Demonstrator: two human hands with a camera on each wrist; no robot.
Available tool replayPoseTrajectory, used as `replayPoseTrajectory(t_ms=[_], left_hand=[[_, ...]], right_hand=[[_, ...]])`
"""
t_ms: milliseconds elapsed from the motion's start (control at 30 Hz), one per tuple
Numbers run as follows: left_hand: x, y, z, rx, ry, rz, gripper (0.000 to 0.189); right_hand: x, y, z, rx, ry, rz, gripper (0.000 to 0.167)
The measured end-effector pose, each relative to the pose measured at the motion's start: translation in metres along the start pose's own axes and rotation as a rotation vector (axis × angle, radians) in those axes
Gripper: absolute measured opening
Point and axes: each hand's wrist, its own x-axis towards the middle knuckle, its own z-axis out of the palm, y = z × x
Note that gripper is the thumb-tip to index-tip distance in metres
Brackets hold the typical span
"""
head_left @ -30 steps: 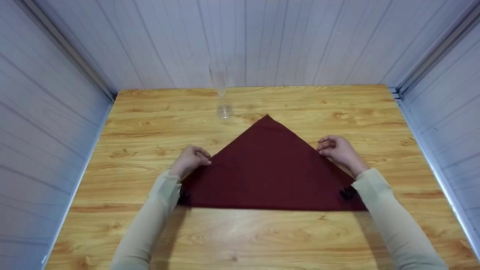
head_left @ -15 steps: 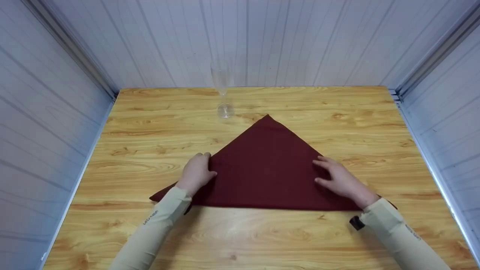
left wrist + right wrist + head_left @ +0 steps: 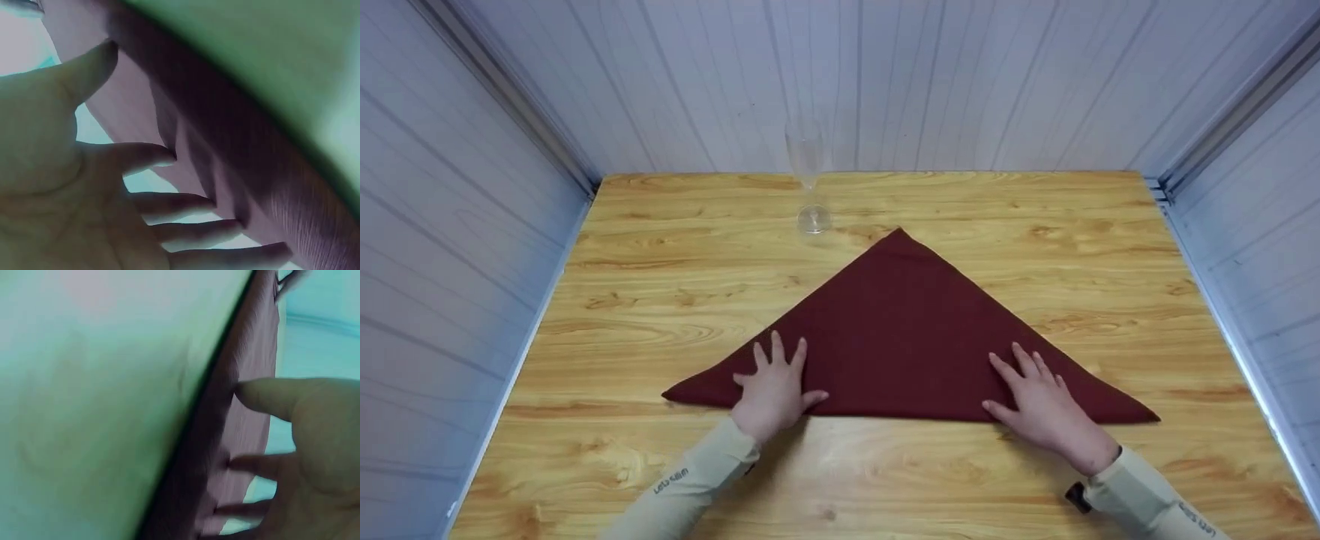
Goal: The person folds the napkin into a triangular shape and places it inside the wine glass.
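Though small, "Let's Slim" (image 3: 671, 481) near cloth (image 3: 896, 337)

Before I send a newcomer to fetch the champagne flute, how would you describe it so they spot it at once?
Find the wood-grain table and look to its far edge, left of centre. There, beyond the dark red cloth and left of its far tip, stands the champagne flute. Unlike the flat, opaque cloth, it is tall and see-through.

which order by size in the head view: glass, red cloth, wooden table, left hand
Largest to smallest:
1. Wooden table
2. Red cloth
3. Left hand and glass, unranked: they look alike in height, and the glass stands farther back
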Motion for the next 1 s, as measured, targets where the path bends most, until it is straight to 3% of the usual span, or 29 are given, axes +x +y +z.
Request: replayPoseTrajectory(t_ms=[133, 333, 500, 833, 1000], left_hand=[[-0.009, 0.008, 0.007, -0.016, -0.005, -0.018, 0.090], [-0.006, 0.009, 0.010, -0.003, 0.032, -0.024, 0.090], [0.006, 0.005, 0.008, -0.017, 0.014, -0.034, 0.089], [0.048, -0.003, -0.006, 0.012, 0.002, -0.047, 0.089], [0.052, 0.002, -0.006, 0.008, -0.005, -0.027, 0.082]], right_hand=[[-0.001, -0.004, 0.003, -0.027, -0.014, 0.073, 0.075], [0.008, -0.001, 0.003, -0.031, -0.006, 0.084, 0.075], [0.023, 0.003, -0.001, -0.008, -0.026, 0.081, 0.077], [0.065, 0.011, -0.013, 0.037, -0.054, 0.094, 0.079], [0.072, 0.001, -0.009, 0.025, -0.056, 0.067, 0.077]])
